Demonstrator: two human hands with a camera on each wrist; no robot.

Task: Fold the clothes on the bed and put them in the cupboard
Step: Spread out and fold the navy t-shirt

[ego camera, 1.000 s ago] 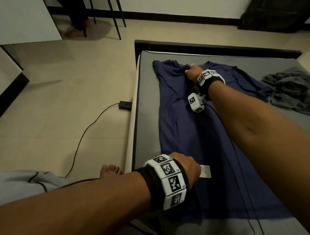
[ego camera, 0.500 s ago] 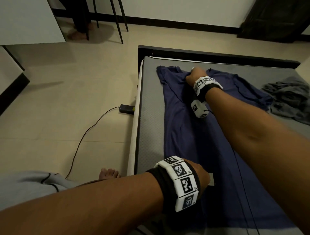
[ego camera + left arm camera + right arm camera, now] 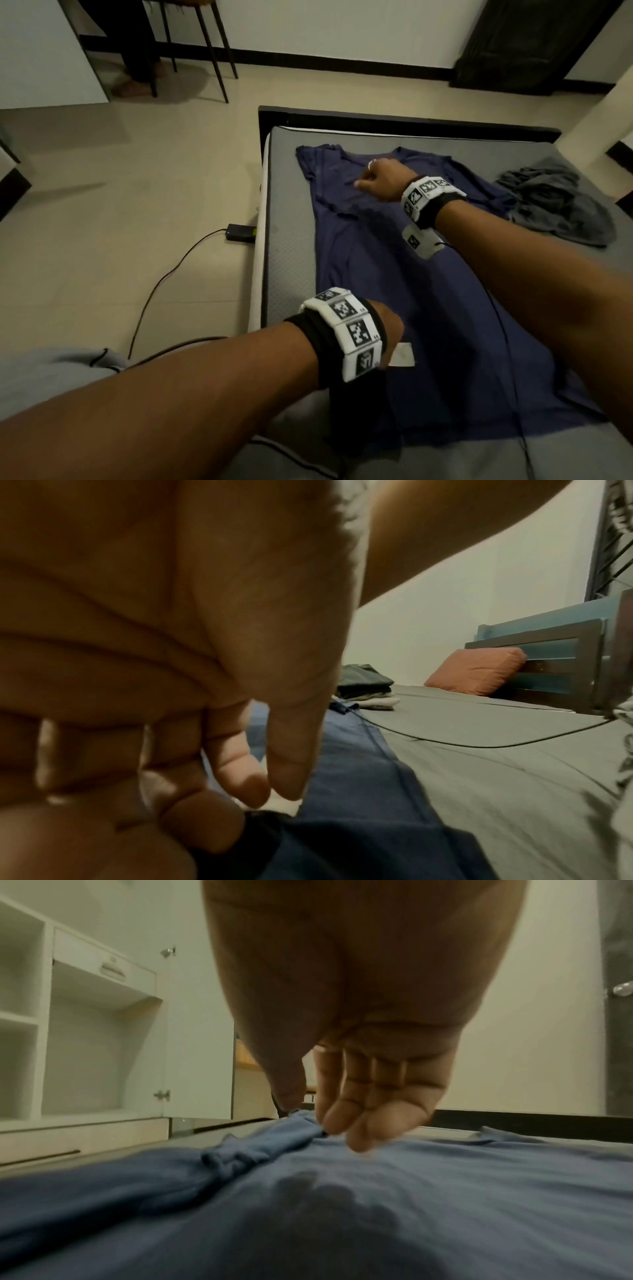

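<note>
The blue shirt (image 3: 394, 291) lies spread on the bed (image 3: 287, 246), one side already turned in along its length. The right hand (image 3: 380, 181) pinches a ridge of cloth near the collar, while the left hand (image 3: 388, 334) has its fingers (image 3: 240, 769) curled onto the hem, apparently gripping it. A few folded clothes (image 3: 366, 688) sit stacked further up the bed (some work looks done). A crumpled grey garment (image 3: 555, 205) waits nearby. Nothing seems stored in the cupboard (image 3: 85, 1031) yet.
</note>
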